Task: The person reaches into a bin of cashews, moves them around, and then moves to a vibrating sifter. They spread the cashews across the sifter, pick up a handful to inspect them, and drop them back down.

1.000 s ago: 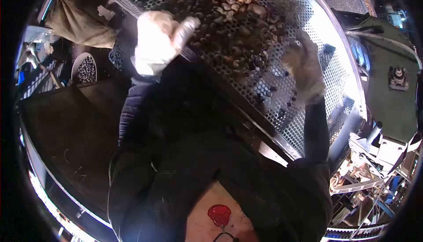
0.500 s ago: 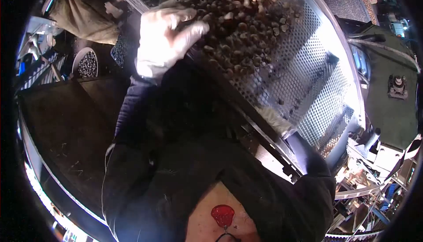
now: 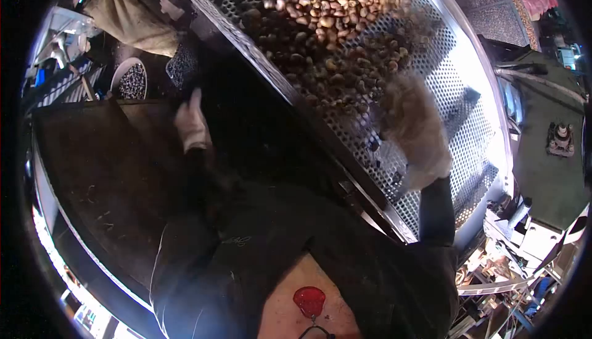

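Observation:
My right hand (image 3: 416, 132), in a pale work glove, is over the lower part of a perforated metal tray (image 3: 459, 101), close to the edge of a spread of brown, cashew-like nuts (image 3: 336, 80). Motion blurs its fingers, so I cannot tell whether it holds any. A brighter heap of the same nuts lies at the far end of the tray. Away from the tray, my left hand (image 3: 192, 123), also gloved, is held out to the left, one finger pointing up and apart from the rest. Nothing shows in it.
A long side rail (image 3: 246, 46) bounds the tray on my left. Beyond my left hand stand a pail of small dark pieces (image 3: 131, 82) and a draped sack (image 3: 129, 15). A dark panel (image 3: 92, 172) is at lower left, and green machinery (image 3: 542, 135) at right.
My left hand has left the tray's upper-left side and dropped down and left. My right hand has risen from the near rail to over the tray. Some nuts have shifted.

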Tool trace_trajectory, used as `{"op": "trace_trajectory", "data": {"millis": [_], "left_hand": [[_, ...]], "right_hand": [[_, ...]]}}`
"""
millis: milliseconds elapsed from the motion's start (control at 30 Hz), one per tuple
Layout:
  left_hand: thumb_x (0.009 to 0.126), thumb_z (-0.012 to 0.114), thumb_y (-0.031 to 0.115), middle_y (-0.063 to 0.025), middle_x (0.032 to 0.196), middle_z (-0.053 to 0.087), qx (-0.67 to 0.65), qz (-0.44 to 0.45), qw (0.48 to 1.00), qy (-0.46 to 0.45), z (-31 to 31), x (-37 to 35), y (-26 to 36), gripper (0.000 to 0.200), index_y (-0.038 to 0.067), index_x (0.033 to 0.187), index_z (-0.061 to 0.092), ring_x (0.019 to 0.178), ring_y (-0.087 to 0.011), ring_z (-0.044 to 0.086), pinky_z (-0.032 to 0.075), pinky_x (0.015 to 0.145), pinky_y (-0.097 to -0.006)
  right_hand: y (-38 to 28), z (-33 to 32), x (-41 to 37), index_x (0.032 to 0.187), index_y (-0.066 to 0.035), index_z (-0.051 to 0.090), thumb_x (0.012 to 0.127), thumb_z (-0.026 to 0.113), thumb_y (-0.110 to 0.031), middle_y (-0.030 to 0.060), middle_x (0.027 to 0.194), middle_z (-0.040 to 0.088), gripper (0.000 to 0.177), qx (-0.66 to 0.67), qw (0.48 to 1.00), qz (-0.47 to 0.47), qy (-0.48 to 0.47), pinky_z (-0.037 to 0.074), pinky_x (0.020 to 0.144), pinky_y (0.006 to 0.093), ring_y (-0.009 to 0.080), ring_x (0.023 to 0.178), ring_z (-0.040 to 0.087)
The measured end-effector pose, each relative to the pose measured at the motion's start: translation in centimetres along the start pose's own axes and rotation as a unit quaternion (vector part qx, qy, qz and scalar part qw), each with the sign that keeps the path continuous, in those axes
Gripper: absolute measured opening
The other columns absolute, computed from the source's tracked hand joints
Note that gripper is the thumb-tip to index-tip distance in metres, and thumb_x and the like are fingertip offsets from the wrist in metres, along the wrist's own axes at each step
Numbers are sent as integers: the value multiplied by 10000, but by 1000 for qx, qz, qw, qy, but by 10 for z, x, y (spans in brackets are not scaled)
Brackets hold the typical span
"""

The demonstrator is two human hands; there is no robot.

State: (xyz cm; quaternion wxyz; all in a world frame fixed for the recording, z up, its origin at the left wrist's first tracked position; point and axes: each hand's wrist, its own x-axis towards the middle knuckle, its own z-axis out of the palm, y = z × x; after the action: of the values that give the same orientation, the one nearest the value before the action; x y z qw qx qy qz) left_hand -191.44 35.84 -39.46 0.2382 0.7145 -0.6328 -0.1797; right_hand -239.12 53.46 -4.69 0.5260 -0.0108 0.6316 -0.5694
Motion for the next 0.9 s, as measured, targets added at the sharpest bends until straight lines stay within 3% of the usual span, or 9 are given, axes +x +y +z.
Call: {"op": "trace_trajectory", "data": {"millis": [133,233,367,467,533,633,767,833,900], "left_hand": [[1171,637,486,-241,981,772,272,-175,930,-175,27,-58,-96,475,213,1546,740,1021,-427,786,625,876,-535],[1162,602,592,-241,1006,804,323,-130,890,-294,19,-104,-122,560,149,1474,743,998,-404,799,640,875,-567],[1208,473,623,-171,931,771,238,-146,851,-444,-19,-100,-96,605,105,1139,778,865,-375,761,664,913,-603],[1215,475,633,-140,929,761,569,-81,807,-136,11,-141,-12,651,86,1039,781,831,-353,744,683,942,-589],[1212,506,622,-146,973,774,600,-97,794,-21,18,-135,23,634,66,1089,784,853,-356,750,680,950,-576],[1212,544,587,-185,1081,816,230,-269,904,-239,-10,-73,39,626,19,1263,802,919,-389,777,655,945,-570],[1217,571,536,-226,1151,841,4,-362,862,-354,-31,-39,78,616,0,1405,810,920,-395,796,629,883,-546],[1212,588,511,-227,1159,845,29,-245,905,-347,-24,-43,58,568,35,1434,806,899,-388,801,626,836,-527],[1197,622,488,-215,1178,854,23,10,945,-325,2,-59,-18,510,93,1465,803,900,-391,808,628,800,-507]], "right_hand": [[-2,-73,50,1505,-62,682,1105,769,-394,246,1613,670,527,-211,966,-113,98,581,639,237,130,757,698],[99,-128,84,1216,-61,801,1110,707,-162,305,1620,664,174,-334,930,-120,92,581,597,304,180,667,675],[173,-134,56,1274,-58,791,1136,677,-246,271,1516,706,260,-497,865,-71,9,584,751,362,218,856,697],[169,-132,35,1317,-55,784,1155,655,-309,245,1437,738,328,-603,785,-11,-144,586,867,406,246,997,713],[164,-134,32,1347,-53,779,1168,640,-351,228,1385,759,374,-608,767,39,-203,588,944,435,265,1092,724],[151,-130,29,1390,-51,772,1187,617,-413,202,1307,790,444,-566,786,131,-210,590,1060,479,293,1233,741],[121,-102,22,1352,-67,778,1156,685,-368,164,1215,796,372,-530,799,242,-145,589,1103,444,280,1200,739],[130,-123,45,1315,-69,778,1143,715,-341,157,1183,808,328,-327,895,285,-99,605,1110,434,264,1189,746],[100,-98,38,1244,-99,772,1152,722,-335,102,1142,804,258,-144,980,106,-90,649,1023,418,212,1076,766]]}}
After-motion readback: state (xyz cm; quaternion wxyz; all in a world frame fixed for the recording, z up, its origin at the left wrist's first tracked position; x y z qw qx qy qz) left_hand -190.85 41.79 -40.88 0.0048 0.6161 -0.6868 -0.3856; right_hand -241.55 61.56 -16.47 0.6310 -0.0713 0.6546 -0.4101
